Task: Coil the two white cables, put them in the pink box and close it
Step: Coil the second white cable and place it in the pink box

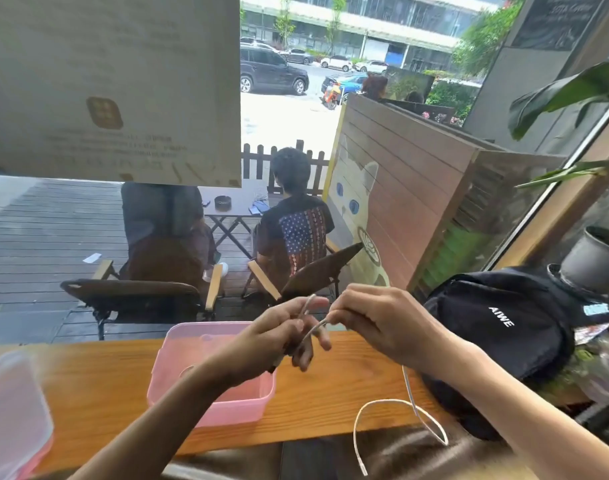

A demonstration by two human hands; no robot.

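- White cable is running from both hands, raised above the wooden counter, down past the counter's near edge, where its loose tail is hanging in a wide loop with the plug end dangling lowest.
- Left hand is acting as the spool: its fingers are curled together around a small loop of cable that is poking up above them.
- Right hand is feeding: thumb and fingertips are pinched on the cable just beside the left hand.
- Only one cable is showing; where the second one is I cannot tell.
- Pink box is sitting open on the counter, directly below and behind the left hand, with its clear lid lying well apart at the left edge.
- To my eye, the coiling is at an early stage, since most of the length is hanging free.
- Doing it well probably means letting the cable slide through the right pinch, laying each turn the same size, and lifting the tail so the plug is not snagging on the counter edge.
- Black bag is lying near the right forearm; keeping the tail away from it seems wise.
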